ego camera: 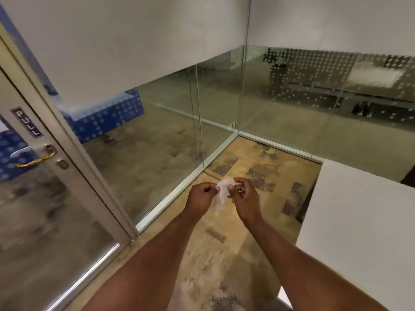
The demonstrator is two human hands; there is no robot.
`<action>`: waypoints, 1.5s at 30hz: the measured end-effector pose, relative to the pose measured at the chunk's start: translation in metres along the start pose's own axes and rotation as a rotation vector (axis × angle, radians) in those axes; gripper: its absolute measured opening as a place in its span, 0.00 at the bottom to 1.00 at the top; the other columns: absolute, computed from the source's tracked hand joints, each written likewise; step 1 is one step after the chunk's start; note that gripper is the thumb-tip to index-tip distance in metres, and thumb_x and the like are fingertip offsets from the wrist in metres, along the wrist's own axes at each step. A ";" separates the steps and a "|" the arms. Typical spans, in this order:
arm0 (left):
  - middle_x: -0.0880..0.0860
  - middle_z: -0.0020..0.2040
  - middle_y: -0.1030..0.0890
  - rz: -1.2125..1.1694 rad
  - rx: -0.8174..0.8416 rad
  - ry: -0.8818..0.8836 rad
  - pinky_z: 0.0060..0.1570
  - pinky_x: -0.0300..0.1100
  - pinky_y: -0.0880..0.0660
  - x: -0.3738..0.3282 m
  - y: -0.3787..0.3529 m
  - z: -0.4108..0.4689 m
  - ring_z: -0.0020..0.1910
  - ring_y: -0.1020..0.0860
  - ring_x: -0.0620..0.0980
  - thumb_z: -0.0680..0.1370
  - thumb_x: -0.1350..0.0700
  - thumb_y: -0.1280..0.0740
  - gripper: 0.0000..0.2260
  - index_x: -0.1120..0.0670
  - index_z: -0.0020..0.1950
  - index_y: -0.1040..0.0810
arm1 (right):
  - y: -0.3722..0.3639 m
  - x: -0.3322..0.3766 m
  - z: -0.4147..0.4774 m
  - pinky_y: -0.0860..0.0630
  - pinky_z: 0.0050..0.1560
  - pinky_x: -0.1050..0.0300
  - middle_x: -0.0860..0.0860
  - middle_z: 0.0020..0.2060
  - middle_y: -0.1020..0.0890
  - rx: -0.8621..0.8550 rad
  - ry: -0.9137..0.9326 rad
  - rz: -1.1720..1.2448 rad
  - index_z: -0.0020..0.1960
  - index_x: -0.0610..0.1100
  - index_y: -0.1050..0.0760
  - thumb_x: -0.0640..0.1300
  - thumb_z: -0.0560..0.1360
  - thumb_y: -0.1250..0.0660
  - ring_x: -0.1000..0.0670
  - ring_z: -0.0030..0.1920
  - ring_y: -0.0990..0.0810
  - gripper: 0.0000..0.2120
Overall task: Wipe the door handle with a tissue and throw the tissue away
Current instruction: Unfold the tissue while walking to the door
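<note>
Both bare forearms come in from the bottom edge and meet over the patterned carpet point(224, 261). Left hand point(201, 197) is curled, fingertips pinched on the left edge of the tissue point(221, 194). Right hand point(243, 198) is curled too, thumb and forefinger pinching the tissue's right upper edge. So both hands grip the same tissue, which is stretched between them; its lower part hangs loose below the knuckles. Tissue is thin, white, semi-transparent, and wrinkled. It touches nothing but the fingers.

Door handle point(37, 157) sits well to the left of the left hand and higher up in the view, far from the tissue. It is a brass-coloured lever, roughly level with its free end pointing left, mounted on the pale door frame point(74, 176). A keyhole plate point(62, 164) sits just right of and below the lever's base. A dark PULL sign point(26, 123) is fixed above the handle on the same frame. The door is glazed.

Beyond both hands, glass partition walls point(170, 131) meet in a corner, frosted above, clear lower down, with a dot pattern on parts. A white counter surface point(363, 221) lies right of the right hand, near the forearm, not touched. A blue dotted panel point(107, 117) shows through the glass far left of the hands.
</note>
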State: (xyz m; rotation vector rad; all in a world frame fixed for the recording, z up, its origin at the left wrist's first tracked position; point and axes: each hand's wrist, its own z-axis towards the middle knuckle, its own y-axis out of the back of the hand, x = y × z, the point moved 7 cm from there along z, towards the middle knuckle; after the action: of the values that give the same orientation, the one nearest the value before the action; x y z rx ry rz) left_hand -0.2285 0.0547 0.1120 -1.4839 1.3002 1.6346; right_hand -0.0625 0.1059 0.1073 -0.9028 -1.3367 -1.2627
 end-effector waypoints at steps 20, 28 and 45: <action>0.50 0.35 0.18 -0.236 -0.365 -0.044 0.33 0.33 0.25 0.023 0.344 0.008 0.31 0.21 0.40 0.79 0.63 0.29 0.05 0.57 0.43 0.20 | -0.321 0.136 -0.014 0.26 0.41 0.56 0.45 0.36 0.17 0.289 0.012 0.198 0.43 0.36 0.20 0.31 0.73 0.36 0.50 0.37 0.23 0.06; 0.53 0.38 0.21 -0.252 -0.474 -0.027 0.41 0.42 0.25 0.052 0.448 -0.011 0.38 0.24 0.49 0.80 0.63 0.30 0.09 0.56 0.42 0.24 | -0.436 0.167 -0.035 0.29 0.31 0.64 0.54 0.28 0.22 0.306 -0.131 0.429 0.38 0.42 0.24 0.31 0.75 0.41 0.56 0.29 0.26 0.13; 0.54 0.41 0.22 -0.280 -0.673 0.055 0.36 0.32 0.26 0.086 0.596 0.030 0.38 0.25 0.46 0.79 0.67 0.30 0.14 0.60 0.64 0.21 | -0.638 0.182 0.030 0.25 0.45 0.54 0.45 0.42 0.18 0.541 -0.102 0.309 0.46 0.46 0.23 0.36 0.77 0.38 0.46 0.42 0.21 0.08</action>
State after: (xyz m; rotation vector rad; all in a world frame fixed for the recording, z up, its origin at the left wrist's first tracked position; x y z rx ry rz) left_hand -0.7892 -0.1509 0.1921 -1.9923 0.5288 1.9400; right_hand -0.7169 0.0086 0.1628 -0.7524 -1.4533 -0.5786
